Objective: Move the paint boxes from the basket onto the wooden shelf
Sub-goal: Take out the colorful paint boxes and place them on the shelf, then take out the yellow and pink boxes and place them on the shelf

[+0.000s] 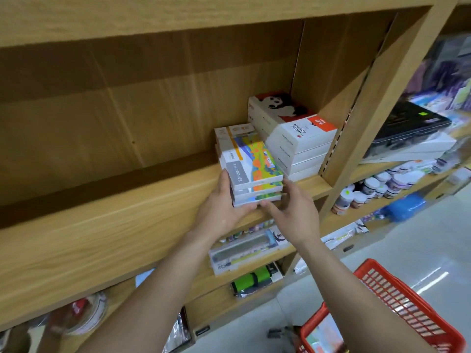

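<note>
A stack of three colourful paint boxes (252, 164) rests at the front edge of the wooden shelf (109, 225). My left hand (221, 210) cups the stack's left side and underside. My right hand (295, 212) presses against its lower right corner, fingers under the front. Right of this stack, a taller pile of white panda water-colour boxes (293, 133) stands against the shelf's side wall. The red basket (397, 299) sits on the floor at the lower right, with a box partly visible inside.
The shelf's left portion is bare wood. Lower shelves hold brush sets (244, 250), a green item and packets. The neighbouring unit to the right carries paint jars (377, 187) and flat dark boxes (407, 123). A pale tiled floor lies at the right.
</note>
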`<action>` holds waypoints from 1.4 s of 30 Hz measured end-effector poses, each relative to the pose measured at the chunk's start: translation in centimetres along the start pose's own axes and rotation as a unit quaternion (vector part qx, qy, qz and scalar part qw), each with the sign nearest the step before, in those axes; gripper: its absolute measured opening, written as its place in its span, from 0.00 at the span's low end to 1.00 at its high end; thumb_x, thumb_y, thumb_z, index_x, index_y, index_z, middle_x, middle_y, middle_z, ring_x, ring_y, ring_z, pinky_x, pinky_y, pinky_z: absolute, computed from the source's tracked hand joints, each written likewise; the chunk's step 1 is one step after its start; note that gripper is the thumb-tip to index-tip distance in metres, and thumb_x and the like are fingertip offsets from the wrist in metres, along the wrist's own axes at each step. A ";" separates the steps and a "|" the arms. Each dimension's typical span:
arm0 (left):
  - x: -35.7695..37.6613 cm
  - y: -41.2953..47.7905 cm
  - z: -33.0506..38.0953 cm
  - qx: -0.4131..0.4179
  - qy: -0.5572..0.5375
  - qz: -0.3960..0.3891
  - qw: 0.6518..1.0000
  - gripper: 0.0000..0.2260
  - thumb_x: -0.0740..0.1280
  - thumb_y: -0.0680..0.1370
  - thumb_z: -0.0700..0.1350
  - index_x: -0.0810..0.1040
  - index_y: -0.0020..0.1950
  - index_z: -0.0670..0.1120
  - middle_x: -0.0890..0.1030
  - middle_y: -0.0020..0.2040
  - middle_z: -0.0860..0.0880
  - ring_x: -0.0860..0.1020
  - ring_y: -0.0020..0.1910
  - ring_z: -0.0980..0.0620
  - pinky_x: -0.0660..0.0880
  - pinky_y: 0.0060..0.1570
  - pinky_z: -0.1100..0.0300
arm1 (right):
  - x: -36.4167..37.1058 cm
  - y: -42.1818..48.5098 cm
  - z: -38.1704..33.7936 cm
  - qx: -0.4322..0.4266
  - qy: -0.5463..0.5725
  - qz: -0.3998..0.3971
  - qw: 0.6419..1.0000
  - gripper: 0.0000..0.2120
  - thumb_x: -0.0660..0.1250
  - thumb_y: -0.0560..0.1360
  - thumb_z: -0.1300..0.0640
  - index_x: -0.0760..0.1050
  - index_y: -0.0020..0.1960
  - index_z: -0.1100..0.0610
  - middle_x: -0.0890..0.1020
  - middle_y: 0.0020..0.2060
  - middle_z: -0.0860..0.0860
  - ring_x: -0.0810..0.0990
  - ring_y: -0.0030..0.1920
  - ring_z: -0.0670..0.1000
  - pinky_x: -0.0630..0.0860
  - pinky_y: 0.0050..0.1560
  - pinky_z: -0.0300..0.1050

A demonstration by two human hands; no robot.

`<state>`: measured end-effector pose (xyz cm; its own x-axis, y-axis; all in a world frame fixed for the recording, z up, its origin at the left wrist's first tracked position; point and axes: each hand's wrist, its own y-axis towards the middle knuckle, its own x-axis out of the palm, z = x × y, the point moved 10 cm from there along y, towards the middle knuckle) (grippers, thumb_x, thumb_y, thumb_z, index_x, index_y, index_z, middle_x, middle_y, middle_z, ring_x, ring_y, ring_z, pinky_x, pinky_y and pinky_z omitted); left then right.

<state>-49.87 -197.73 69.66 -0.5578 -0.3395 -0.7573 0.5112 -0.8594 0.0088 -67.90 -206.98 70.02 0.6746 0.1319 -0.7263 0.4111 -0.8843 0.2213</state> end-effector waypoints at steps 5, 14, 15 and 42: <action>1.7 3.4 2.0 -0.024 0.023 0.053 0.998 0.50 0.72 0.69 0.67 0.50 0.79 0.46 0.80 0.66 0.44 0.81 0.59 0.37 0.78 0.49 0.48 | -0.8 1.9 2.5 0.036 0.023 0.049 0.998 0.22 0.70 0.78 0.44 0.77 0.67 0.55 0.82 0.56 0.52 0.78 0.61 0.56 0.77 0.58 0.51; 0.0 -0.6 1.5 -0.013 -0.077 0.057 0.995 0.39 0.73 0.71 0.61 0.59 0.78 0.56 0.73 0.73 0.55 0.73 0.71 0.52 0.71 0.69 0.49 | -2.4 0.2 3.9 0.008 0.029 0.010 0.999 0.18 0.71 0.78 0.46 0.80 0.63 0.55 0.81 0.55 0.49 0.78 0.59 0.52 0.76 0.60 0.49; -0.5 -2.5 1.8 0.003 -0.075 0.079 0.994 0.35 0.73 0.72 0.59 0.63 0.76 0.55 0.73 0.71 0.57 0.72 0.69 0.55 0.70 0.68 0.52 | -3.1 -0.9 5.0 0.010 0.030 0.015 0.999 0.18 0.72 0.77 0.46 0.80 0.62 0.55 0.80 0.54 0.49 0.77 0.58 0.52 0.76 0.59 0.50; 64.7 -19.7 -0.6 0.057 0.124 -0.527 0.839 0.30 0.73 0.75 0.52 0.70 0.72 0.40 0.74 0.71 0.41 0.74 0.68 0.42 0.70 0.66 0.52 | -1.1 -43.1 53.5 0.560 0.017 0.082 0.825 0.35 0.70 0.75 0.51 0.64 0.78 0.59 0.74 0.68 0.61 0.71 0.70 0.62 0.70 0.70 0.56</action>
<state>-95.69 -202.54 20.13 -0.5000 0.7096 -0.4964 -0.2540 -0.6682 -0.6993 -119.14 -193.00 26.51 0.6898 -0.0348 -0.7232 -0.4974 -0.7486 -0.4384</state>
